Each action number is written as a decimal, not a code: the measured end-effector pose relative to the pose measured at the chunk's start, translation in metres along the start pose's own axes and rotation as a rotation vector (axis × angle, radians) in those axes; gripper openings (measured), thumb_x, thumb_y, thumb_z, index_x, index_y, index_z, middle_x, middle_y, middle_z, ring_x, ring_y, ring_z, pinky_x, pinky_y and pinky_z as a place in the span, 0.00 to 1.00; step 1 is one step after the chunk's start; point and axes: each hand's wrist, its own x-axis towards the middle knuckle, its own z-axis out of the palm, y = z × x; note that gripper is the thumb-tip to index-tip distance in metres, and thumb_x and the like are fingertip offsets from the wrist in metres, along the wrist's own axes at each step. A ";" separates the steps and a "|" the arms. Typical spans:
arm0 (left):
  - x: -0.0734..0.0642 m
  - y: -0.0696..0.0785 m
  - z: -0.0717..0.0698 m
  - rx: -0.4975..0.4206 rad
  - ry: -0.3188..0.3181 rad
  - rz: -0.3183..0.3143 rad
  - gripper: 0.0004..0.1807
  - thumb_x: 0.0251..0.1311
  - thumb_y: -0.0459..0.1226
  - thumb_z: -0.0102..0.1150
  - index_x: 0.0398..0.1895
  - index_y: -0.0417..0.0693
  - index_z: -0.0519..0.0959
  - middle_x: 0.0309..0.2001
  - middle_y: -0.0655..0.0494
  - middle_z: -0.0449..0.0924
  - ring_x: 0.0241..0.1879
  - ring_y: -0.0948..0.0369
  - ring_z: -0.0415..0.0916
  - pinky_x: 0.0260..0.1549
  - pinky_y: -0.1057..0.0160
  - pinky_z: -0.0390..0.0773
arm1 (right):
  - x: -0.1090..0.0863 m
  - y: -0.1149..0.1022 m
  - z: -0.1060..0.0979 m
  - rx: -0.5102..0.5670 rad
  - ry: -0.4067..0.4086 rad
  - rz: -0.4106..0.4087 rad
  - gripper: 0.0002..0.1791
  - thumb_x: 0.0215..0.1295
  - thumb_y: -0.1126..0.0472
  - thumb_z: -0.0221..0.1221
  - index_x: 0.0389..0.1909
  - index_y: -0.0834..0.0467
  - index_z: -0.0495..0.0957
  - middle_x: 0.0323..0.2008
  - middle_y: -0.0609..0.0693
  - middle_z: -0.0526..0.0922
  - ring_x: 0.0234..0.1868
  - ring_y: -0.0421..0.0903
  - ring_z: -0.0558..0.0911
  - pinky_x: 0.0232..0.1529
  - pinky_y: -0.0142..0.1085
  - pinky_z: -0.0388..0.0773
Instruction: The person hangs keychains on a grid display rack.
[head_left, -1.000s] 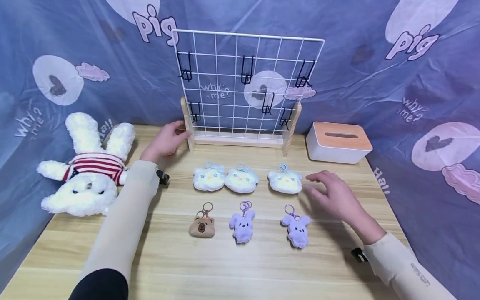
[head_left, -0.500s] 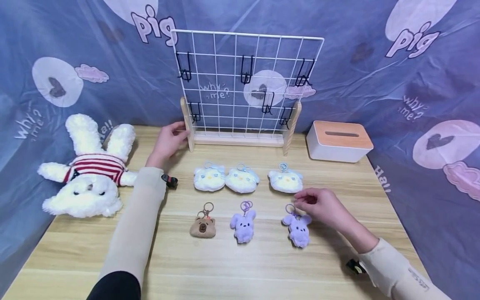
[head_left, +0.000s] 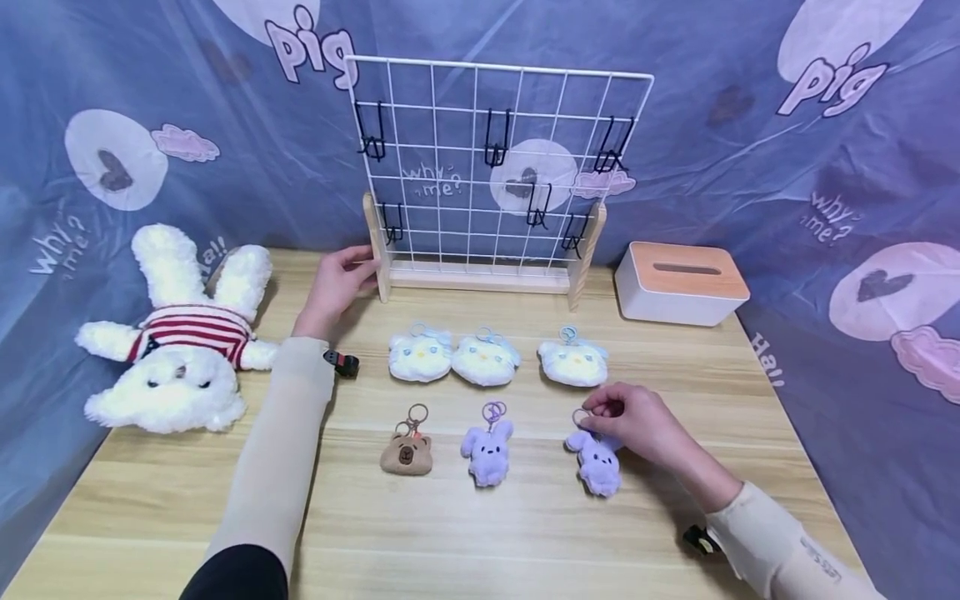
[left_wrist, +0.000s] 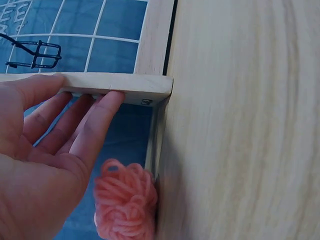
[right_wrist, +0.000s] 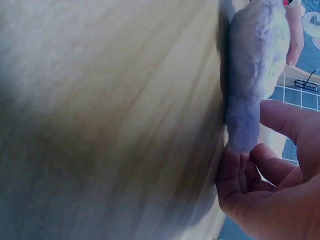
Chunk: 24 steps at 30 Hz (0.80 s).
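My left hand (head_left: 334, 287) grips the left wooden post (left_wrist: 135, 84) of a white wire grid rack (head_left: 471, 179), thumb on one face and fingers on the other. My right hand (head_left: 637, 423) pinches the ring of a purple bunny plush keychain (head_left: 600, 472) that lies on the table at the right of the front row. In the right wrist view the bunny's fuzzy body (right_wrist: 257, 55) hides the ring. Beside it in that row are another purple bunny keychain (head_left: 487, 458) and a brown capybara keychain (head_left: 406, 456). Three white cat-face plush keychains (head_left: 572, 365) form the row behind.
Several black hooks (head_left: 496, 150) hang on the grid. A tissue box (head_left: 667, 307) with a wooden lid stands at the back right. On the left lies a white plush toy (head_left: 176, 387) in a striped sweater. A pink yarn bundle (left_wrist: 125, 200) sits behind the post.
My right hand has moved left and toward me, from beside the right cat-face keychain to the right bunny's ring, and its fingers have closed there. My left hand has settled onto the post.
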 end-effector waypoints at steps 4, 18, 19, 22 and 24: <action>0.000 0.002 -0.002 -0.018 -0.012 -0.011 0.26 0.82 0.34 0.63 0.77 0.32 0.76 0.70 0.27 0.80 0.44 0.72 0.87 0.68 0.52 0.90 | 0.001 0.000 0.001 0.000 -0.005 -0.010 0.13 0.69 0.56 0.78 0.48 0.57 0.89 0.38 0.48 0.87 0.41 0.45 0.81 0.37 0.26 0.79; -0.004 0.008 -0.005 -0.005 -0.005 -0.033 0.25 0.82 0.33 0.62 0.77 0.34 0.76 0.71 0.30 0.80 0.53 0.60 0.87 0.68 0.53 0.90 | 0.006 -0.003 0.004 -0.085 0.018 -0.091 0.08 0.69 0.59 0.77 0.37 0.55 0.87 0.32 0.45 0.85 0.36 0.41 0.79 0.34 0.26 0.76; -0.003 0.007 -0.005 0.000 -0.008 -0.033 0.26 0.82 0.34 0.62 0.78 0.34 0.76 0.71 0.30 0.81 0.53 0.59 0.87 0.68 0.54 0.90 | 0.006 -0.003 0.005 -0.086 0.019 -0.089 0.08 0.69 0.59 0.77 0.37 0.55 0.87 0.32 0.44 0.85 0.35 0.40 0.79 0.34 0.27 0.76; -0.003 0.006 -0.005 0.004 -0.018 -0.036 0.26 0.82 0.34 0.62 0.78 0.35 0.76 0.71 0.30 0.81 0.53 0.59 0.88 0.66 0.57 0.92 | 0.006 -0.002 0.007 -0.094 0.027 -0.085 0.07 0.71 0.58 0.76 0.35 0.54 0.87 0.30 0.44 0.86 0.34 0.40 0.80 0.34 0.27 0.76; -0.003 0.005 -0.005 0.006 -0.021 -0.038 0.26 0.82 0.34 0.62 0.78 0.35 0.76 0.72 0.31 0.81 0.53 0.60 0.87 0.65 0.59 0.92 | 0.006 -0.002 0.007 -0.101 0.024 -0.088 0.08 0.72 0.59 0.75 0.34 0.53 0.87 0.30 0.43 0.86 0.34 0.40 0.80 0.34 0.27 0.76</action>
